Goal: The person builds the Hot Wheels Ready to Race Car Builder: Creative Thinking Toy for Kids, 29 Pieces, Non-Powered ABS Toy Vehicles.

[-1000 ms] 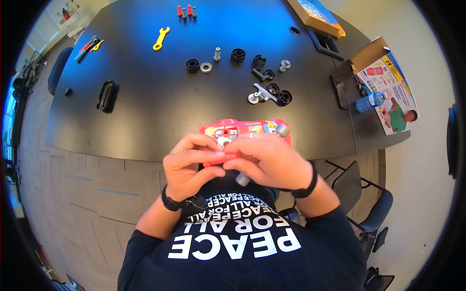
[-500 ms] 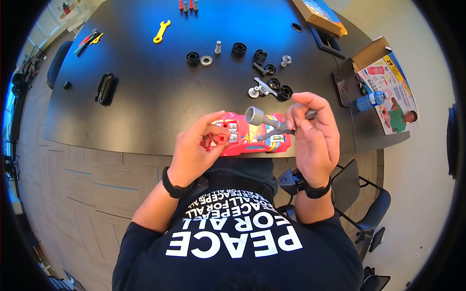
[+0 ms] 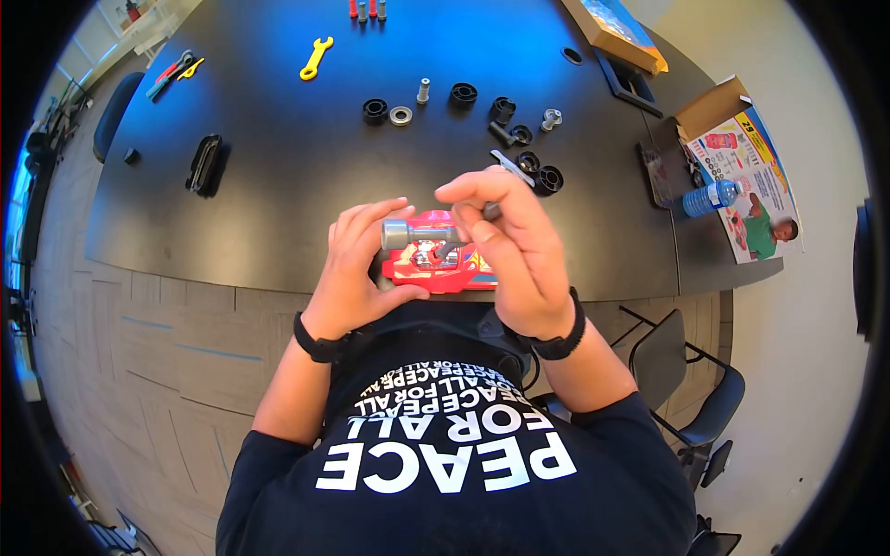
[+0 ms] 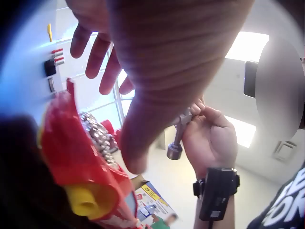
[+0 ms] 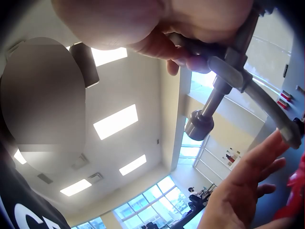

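Right hand (image 3: 527, 264) pinches gray tool (image 3: 422, 234) over red car (image 3: 454, 279) at surface's (image 3: 278, 232) near edge, left hand (image 3: 352, 269) released, fingers extended.

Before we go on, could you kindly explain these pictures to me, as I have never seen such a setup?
Of course. No machine is at work here, only a person. The picture looking down on the dark table is taken from the head; the other two are taken from the left and right wrists. The right hand holds a gray tool with several arms, raised off the table. The left hand is at one end of a red toy car, its fingers outstretched; how firmly it touches the car is hard to tell. Farther back on the table lie a yellow wrench and several black rings.
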